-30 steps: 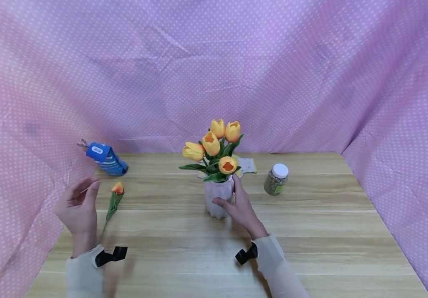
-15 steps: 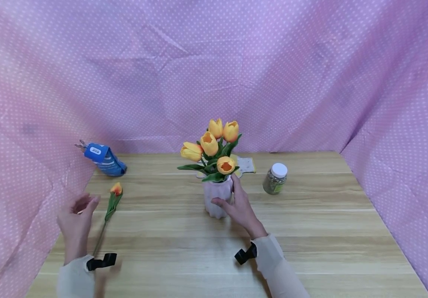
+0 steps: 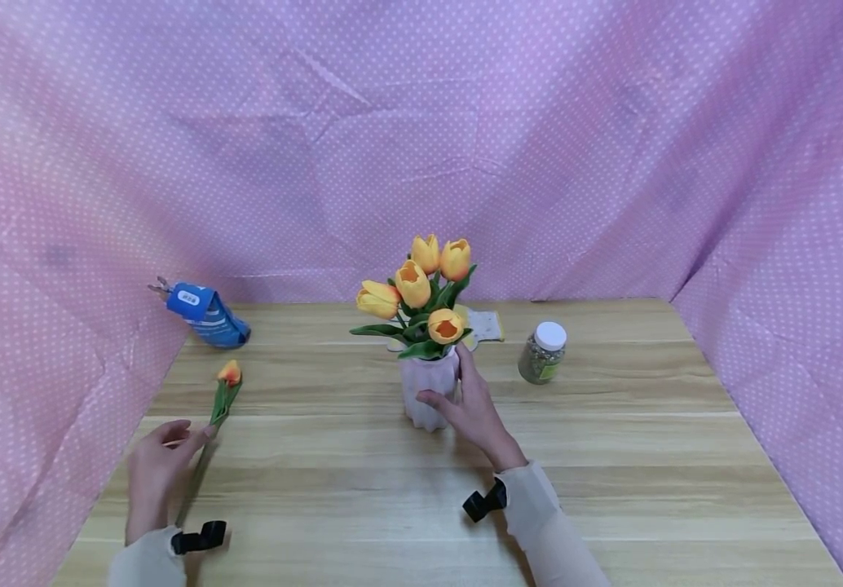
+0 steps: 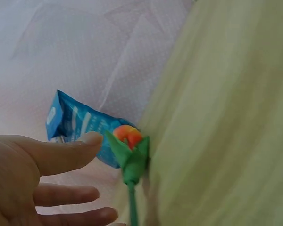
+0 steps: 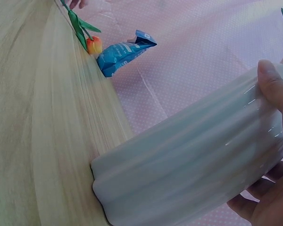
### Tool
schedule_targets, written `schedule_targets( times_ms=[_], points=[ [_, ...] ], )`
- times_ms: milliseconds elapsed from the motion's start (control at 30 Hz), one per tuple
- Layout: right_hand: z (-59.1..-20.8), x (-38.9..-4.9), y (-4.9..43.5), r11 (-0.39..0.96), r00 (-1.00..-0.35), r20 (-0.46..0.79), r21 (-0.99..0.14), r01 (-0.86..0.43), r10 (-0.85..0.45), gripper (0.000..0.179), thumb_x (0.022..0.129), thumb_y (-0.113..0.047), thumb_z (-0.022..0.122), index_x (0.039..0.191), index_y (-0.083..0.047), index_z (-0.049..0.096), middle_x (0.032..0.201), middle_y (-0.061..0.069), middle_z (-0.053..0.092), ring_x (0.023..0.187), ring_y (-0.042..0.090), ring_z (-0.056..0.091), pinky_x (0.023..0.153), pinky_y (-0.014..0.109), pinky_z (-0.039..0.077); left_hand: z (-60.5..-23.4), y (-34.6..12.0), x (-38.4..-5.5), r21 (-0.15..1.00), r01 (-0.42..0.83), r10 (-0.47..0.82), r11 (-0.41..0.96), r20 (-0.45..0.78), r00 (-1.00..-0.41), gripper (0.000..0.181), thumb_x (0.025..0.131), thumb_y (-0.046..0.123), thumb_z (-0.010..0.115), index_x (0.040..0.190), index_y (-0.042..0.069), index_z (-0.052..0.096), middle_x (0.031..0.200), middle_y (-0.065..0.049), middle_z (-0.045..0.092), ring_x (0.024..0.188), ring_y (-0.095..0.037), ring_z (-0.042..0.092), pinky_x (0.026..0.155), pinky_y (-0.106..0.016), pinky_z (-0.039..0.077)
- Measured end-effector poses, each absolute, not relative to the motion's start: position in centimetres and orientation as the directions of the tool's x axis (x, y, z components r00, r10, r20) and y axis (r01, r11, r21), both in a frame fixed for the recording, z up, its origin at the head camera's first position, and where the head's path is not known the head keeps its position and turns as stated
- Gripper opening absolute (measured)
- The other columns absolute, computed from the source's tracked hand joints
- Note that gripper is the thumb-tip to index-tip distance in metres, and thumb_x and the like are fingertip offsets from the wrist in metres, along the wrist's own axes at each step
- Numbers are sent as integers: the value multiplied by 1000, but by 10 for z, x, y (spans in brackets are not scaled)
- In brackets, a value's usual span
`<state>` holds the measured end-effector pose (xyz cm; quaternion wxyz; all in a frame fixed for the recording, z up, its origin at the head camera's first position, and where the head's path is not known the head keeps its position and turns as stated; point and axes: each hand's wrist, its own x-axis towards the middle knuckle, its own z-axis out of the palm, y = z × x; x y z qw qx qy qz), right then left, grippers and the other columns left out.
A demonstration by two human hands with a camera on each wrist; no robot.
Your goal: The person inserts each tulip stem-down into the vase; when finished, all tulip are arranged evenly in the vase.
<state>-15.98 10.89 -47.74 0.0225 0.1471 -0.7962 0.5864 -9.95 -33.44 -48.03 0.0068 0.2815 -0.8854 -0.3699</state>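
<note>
A single orange tulip (image 3: pixel 229 373) with green leaves lies on the table at the left, its stem toward the near edge. Beside that stem is my left hand (image 3: pixel 160 469); in the left wrist view its thumb (image 4: pixel 68 155) and fingers are spread, with a gap between them and the stem. Near the table's middle, my right hand (image 3: pixel 476 412) holds the ribbed white vase (image 3: pixel 420 395) around its upper part, thumb on the near side and fingers on the right. The vase stands upright, with several yellow-orange tulips (image 3: pixel 412 284) in it.
Behind the lone tulip, a blue packet (image 3: pixel 209 314) stands leaning at the back left. A jar with a white lid (image 3: pixel 549 336) is right of the vase. A flat grey-and-yellow item (image 3: pixel 486 325) lies behind the vase, partly hidden. Pink dotted cloth (image 3: pixel 304 163) surrounds the table.
My left hand has come down and slightly toward me, from above the table's left side to beside the lone tulip's stem. The right hand and vase have stayed in place.
</note>
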Motion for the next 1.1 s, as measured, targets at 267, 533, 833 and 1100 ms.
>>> schedule_targets(
  times_ms=[267, 533, 833, 1100],
  points=[
    [-476, -158, 109, 278, -950, 236, -916, -288, -205, 91, 86, -55, 73, 156, -41, 16, 160, 4, 39, 147, 29, 40, 122, 60, 32, -486, -330, -100, 625, -545, -495, 559, -275, -824, 70, 93, 43, 67, 138, -8, 50, 137, -33, 53, 118, -43, 56, 83, -42, 56],
    [-475, -158, 109, 280, -952, 231, -918, -281, -200, 92, 85, -55, 73, 157, -39, 17, 160, 5, 38, 148, 31, 39, 122, 61, 31, -488, -326, -95, 562, -489, -470, 667, -192, -861, 61, 90, 35, 71, 123, -15, 59, 127, -39, 57, 113, -50, 57, 89, -59, 51],
    [-475, -159, 109, 280, -953, 221, -920, -274, -206, 92, 86, -55, 72, 156, -41, 15, 161, 4, 38, 148, 30, 39, 122, 60, 31, -492, -323, -92, 490, -415, -427, 767, -92, -899, 35, 86, 17, 72, 104, -13, 66, 92, -29, 68, 81, -37, 62, 58, -31, 41],
    [-475, -159, 108, 286, -952, 229, -916, -281, -204, 92, 85, -59, 71, 156, -41, 15, 162, 4, 36, 149, 31, 38, 121, 62, 31, -492, -317, -92, 500, -425, -440, 754, -95, -893, 19, 88, 9, 69, 93, -10, 68, 76, -18, 66, 69, -27, 55, 55, -26, 34]
  ],
)
